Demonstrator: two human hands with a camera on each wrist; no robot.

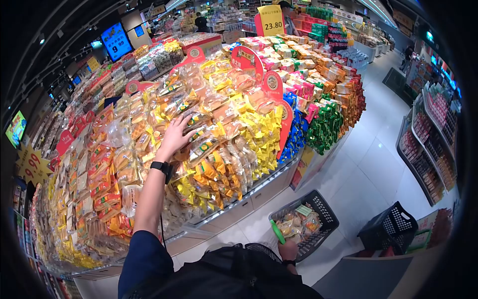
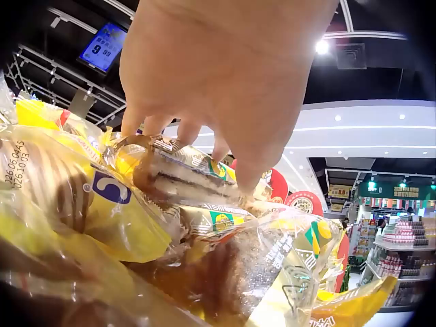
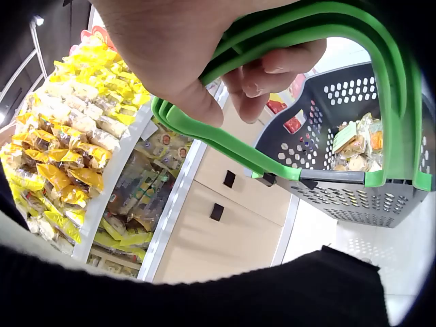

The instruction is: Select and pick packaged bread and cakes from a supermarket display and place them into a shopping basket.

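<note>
My left hand (image 1: 175, 137) reaches over the heaped display, its fingers and thumb spread at a clear-wrapped packaged cake (image 1: 200, 119). In the left wrist view the fingertips of this hand (image 2: 211, 75) come down right at a wrapped layered cake (image 2: 180, 178) with dark and pale bands, partly hiding it. Low at the right, my right hand (image 1: 288, 250) grips the green handle (image 1: 277, 232) of a dark grey shopping basket (image 1: 326, 212). The right wrist view shows the fingers of the right hand (image 3: 184, 54) curled round the handle. Several wrapped foods (image 3: 357, 144) lie in the basket.
Yellow-wrapped packs (image 1: 264, 137) and orange packs (image 1: 211, 172) crowd round the left hand. Red sign boards (image 1: 286, 124) stand among the goods. Drawer fronts (image 3: 225, 218) form the display's base. Another dark basket (image 1: 388, 229) and a shelf rack (image 1: 428, 144) stand at the right.
</note>
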